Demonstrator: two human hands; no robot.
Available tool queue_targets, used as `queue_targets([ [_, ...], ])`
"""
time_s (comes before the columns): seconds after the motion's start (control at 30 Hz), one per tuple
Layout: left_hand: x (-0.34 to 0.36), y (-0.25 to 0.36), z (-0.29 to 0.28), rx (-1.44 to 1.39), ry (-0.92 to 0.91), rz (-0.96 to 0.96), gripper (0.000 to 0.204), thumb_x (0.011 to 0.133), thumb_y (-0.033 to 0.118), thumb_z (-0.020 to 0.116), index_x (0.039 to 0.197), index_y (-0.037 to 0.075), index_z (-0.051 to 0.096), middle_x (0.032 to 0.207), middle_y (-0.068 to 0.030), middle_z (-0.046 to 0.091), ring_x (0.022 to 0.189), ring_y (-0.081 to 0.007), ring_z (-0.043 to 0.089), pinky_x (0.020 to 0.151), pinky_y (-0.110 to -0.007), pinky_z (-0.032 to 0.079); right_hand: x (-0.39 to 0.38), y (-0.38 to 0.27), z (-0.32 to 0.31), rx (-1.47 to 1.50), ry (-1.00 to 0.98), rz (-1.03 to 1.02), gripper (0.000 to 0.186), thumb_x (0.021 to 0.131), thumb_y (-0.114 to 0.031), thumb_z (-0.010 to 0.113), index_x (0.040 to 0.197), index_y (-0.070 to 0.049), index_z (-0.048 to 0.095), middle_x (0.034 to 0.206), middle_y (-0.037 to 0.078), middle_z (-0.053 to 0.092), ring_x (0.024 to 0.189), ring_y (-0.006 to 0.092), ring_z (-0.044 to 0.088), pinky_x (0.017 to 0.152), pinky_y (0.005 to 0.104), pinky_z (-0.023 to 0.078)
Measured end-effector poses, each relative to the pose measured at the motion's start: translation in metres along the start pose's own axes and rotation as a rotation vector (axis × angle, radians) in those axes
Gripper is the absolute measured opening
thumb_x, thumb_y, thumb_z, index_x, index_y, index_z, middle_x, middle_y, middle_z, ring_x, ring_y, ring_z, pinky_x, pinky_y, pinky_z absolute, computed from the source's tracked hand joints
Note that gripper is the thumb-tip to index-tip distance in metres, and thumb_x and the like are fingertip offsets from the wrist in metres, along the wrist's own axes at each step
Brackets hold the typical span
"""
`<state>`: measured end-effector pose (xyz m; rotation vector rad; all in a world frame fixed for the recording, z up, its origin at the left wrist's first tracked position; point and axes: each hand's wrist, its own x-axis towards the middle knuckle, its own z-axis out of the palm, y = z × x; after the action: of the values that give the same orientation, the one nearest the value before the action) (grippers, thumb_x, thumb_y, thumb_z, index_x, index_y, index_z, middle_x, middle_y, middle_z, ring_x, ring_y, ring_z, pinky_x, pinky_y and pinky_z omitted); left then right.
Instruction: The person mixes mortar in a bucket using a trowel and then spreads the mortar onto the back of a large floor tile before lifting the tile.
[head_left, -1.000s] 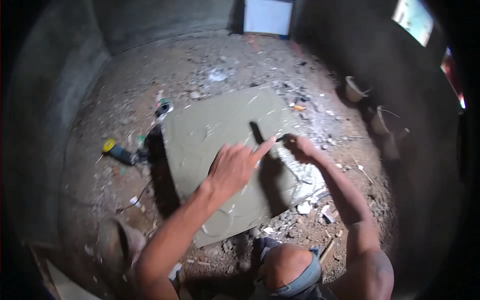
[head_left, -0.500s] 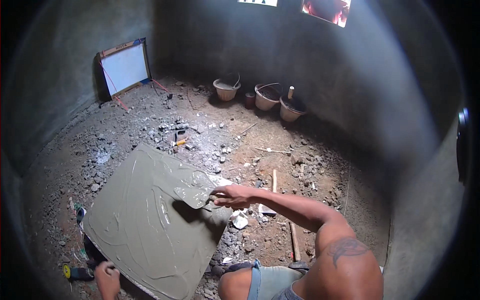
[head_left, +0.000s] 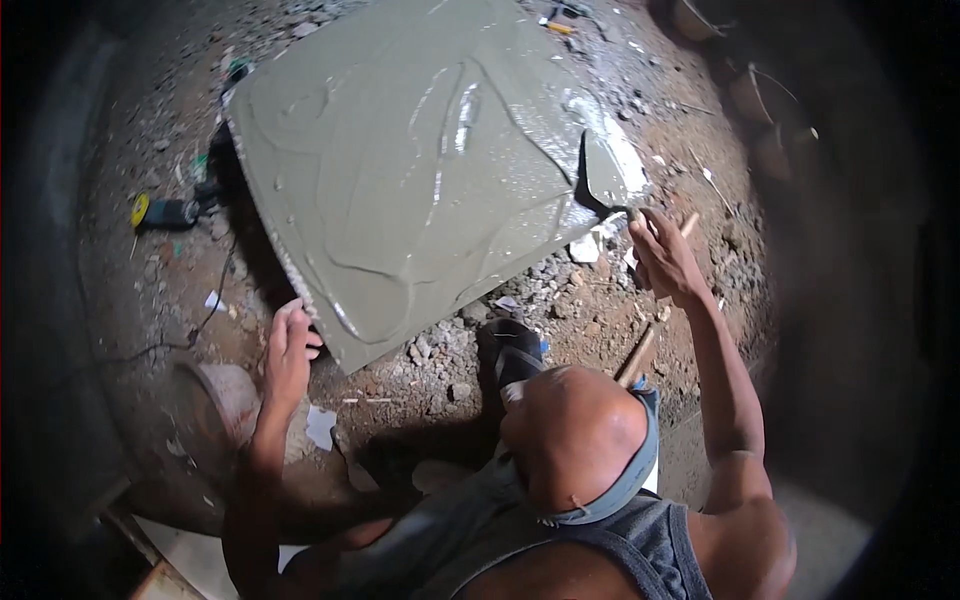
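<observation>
A large square tile (head_left: 370,200) lies before me, its top coated with wet grey mortar in ridges and smears. My right hand (head_left: 668,255) grips the handle of a pointed trowel (head_left: 606,170), whose blade, smeared with mortar, is over the tile's right edge. Whether the blade touches the mortar I cannot tell. At the tile's near left corner my left hand (head_left: 287,355) has its fingers on the rough edge, the thumb close by. Dark shadow lies along the tile's left side.
Rubble covers the dirt floor. An angle grinder (head_left: 168,212) with a cord lies left of the tile, and a bucket (head_left: 228,392) is below it. A wooden handle (head_left: 640,352) lies near my knee (head_left: 580,435). More buckets (head_left: 752,98) stand at the far right.
My view has tipped down and turned, so the tile appears higher. The trowel is now over the tile's right edge rather than further in. My left hand is still by the tile's left edge.
</observation>
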<state>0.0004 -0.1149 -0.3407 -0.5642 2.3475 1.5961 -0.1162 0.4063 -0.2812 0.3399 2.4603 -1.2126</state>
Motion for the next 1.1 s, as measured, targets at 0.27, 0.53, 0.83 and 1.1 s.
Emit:
queue_targets([
  [0.27,-0.013,0.021,0.0,-0.27,0.089,-0.182,0.079,0.103,0.061,0.036,0.156,0.003,0.022,0.117,-0.0186,0.062,0.096,-0.0208,0.062,0.083,-0.036,0.051,-0.019,-0.059,0.107,-0.31,-0.142,-0.531,0.042,0.102,-0.026,0.052,0.136,-0.002,0.045,0.102,0.029,0.069,0.096,0.0456,0.067,0.078,0.0511,0.052],
  [0.53,-0.011,0.021,-0.005,-0.503,-0.002,-0.264,0.097,0.096,0.077,0.028,0.159,0.004,0.013,0.133,-0.0269,0.056,0.112,-0.029,0.059,0.098,-0.045,0.041,-0.024,-0.096,0.158,-0.65,-0.848,-0.811,0.054,0.095,-0.019,0.057,0.145,-0.007,0.039,0.089,0.028,0.067,0.082,0.0467,0.067,0.073,0.0525,0.054],
  [0.83,-0.012,0.019,-0.012,-0.522,-0.019,-0.287,0.094,0.096,0.076,0.029,0.156,0.004,0.022,0.133,-0.0226,0.057,0.109,-0.0255,0.06,0.098,-0.043,0.042,0.012,-0.144,0.097,-0.898,-0.562,-1.103,0.044,0.098,-0.032,0.057,0.138,-0.013,0.054,0.084,0.014,0.064,0.059,0.0311,0.064,0.05,0.0413,0.051],
  [1.1,-0.018,0.014,-0.009,-0.49,0.0,-0.315,0.095,0.096,0.077,0.026,0.157,0.003,0.02,0.133,-0.0253,0.056,0.11,-0.0276,0.058,0.098,-0.043,0.042,0.11,-0.204,0.119,-0.929,-0.49,-1.26,0.042,0.095,-0.03,0.063,0.132,-0.012,0.057,0.088,0.01,0.067,0.063,0.0254,0.065,0.048,0.0383,0.05],
])
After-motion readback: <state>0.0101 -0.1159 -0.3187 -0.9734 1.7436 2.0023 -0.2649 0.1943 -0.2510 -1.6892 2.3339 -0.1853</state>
